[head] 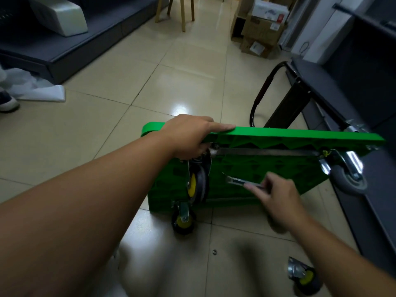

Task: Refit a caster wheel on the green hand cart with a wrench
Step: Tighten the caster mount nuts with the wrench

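Observation:
The green hand cart [300,136] stands on its edge on the floor, its underside facing me. My left hand [188,136] grips its top edge at the left, index finger straight along the rim, other fingers curled under by a caster's mount. That black and yellow caster wheel [197,185] sits against the underside. A second yellow caster [183,220] touches the floor below. My right hand [276,196] holds a metal wrench [237,181], its head pointing left toward the upper caster, a short way from it. A loose caster [304,277] lies on the floor at lower right.
A grey caster [349,176] is on the cart's right end. The cart's black handle [261,93] lies behind it. A small washer [214,251] lies on the tiles. A dark cart or shelf [342,82] stands right, cardboard boxes [261,28] behind, a dark platform [75,39] at left.

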Demonstrator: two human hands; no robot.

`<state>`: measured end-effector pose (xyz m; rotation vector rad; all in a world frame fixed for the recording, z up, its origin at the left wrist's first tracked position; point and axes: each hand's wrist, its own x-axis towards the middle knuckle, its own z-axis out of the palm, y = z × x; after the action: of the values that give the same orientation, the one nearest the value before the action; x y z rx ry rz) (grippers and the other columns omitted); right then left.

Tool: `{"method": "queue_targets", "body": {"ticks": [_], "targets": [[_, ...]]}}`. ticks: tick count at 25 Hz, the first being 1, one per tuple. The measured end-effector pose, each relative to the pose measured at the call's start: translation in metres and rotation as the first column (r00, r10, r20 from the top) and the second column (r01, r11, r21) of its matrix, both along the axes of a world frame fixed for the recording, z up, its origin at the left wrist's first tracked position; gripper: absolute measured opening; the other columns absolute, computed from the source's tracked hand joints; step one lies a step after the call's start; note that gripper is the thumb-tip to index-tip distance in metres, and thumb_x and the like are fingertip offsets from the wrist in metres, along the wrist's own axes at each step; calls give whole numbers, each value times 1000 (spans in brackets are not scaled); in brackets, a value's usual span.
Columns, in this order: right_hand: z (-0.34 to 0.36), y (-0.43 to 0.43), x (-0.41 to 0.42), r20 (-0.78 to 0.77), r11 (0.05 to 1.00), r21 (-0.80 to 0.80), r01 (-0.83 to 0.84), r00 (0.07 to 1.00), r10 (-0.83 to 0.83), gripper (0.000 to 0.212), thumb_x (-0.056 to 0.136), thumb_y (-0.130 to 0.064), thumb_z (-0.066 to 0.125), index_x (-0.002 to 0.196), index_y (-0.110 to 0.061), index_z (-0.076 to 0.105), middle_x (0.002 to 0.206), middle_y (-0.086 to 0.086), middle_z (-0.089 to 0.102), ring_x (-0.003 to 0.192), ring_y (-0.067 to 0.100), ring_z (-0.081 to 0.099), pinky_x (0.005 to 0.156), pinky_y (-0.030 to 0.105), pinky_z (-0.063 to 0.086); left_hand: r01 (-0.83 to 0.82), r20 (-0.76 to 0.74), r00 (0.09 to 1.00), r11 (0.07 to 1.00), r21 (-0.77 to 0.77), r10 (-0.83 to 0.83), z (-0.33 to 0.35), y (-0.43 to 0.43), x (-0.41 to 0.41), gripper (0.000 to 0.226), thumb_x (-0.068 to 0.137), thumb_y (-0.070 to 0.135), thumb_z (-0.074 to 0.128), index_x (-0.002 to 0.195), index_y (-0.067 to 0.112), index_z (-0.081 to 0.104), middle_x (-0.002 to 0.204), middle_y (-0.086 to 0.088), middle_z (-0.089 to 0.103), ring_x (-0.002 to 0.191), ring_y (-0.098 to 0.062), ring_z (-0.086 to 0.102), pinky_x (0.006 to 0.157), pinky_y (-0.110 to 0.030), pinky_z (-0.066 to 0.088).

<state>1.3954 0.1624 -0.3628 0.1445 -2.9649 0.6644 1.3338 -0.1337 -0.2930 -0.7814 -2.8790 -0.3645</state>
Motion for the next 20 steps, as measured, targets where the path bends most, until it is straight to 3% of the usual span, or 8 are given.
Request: {"method": "queue_targets", "body": {"ticks": [2,4,7,16,20], "targets": [[52,-8,-20,-164,950,271,-158,964,207,50,77,-69,59,70,-21,43,61,-2,49,66,23,45,64,36,41,-10,4,1000,1000,-2,10,1,0,3,73,94,32,57,152,60,22,125,9,60,103,-24,62,67,-33,39],[97,-23,-35,-239,848,495,-190,908,344,49,79,-72,48,74,-23,45,65,-2,49,68,21,43,72,36,38,-14,10,1000,1000,3,14,2,1,3,73,94,32,57,152,61,23,124,8,60,104,-25,62,69,-33,40],[133,-44,-50,-218,709,688,-155,888,405,51,82,-68,53,84,-17,57,75,5,60,72,23,48,76,35,31,-22,8,1000,1000,5,22,4,2,4,72,94,31,56,152,60,24,123,7,61,106,-25,61,70,-33,37],[150,-64,-59,-223,631,754,-185,830,511,52,83,-67,59,86,-15,57,76,9,65,71,27,54,81,39,34,-12,-8,1000,1000,-5,12,4,2,3,70,95,33,56,152,58,25,121,7,61,106,-24,61,68,-32,33],[158,-71,-63,-132,513,827,-232,806,577,54,85,-70,54,92,-16,59,80,6,67,74,25,59,85,37,34,-11,-8,1000,1000,-15,11,3,3,4,71,95,32,55,153,58,24,121,8,60,106,-25,61,68,-32,33]]}}
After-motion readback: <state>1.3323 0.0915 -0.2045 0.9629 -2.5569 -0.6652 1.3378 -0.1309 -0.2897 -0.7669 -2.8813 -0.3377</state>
